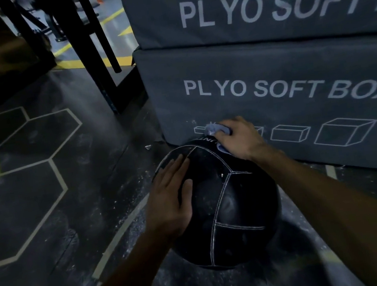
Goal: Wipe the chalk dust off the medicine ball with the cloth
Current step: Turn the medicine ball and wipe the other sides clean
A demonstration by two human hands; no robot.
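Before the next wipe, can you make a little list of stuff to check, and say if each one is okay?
1. Ball held steady: ok. The left hand lies flat, fingers straight, on the medicine ball.
2. Cloth in hand: ok. The right hand grips the cloth and presses it on the ball's far top.
3. Ball on the floor: ok. It sits on the floor in front of the lower plyo box.
4. Dust all gone: not ok. The seams look whitish and a grey smear shows near the left fingertips.
5. Far side of the ball clean: cannot tell, it is hidden.
6. Floor clean around the ball: not ok. White specks lie beside it.
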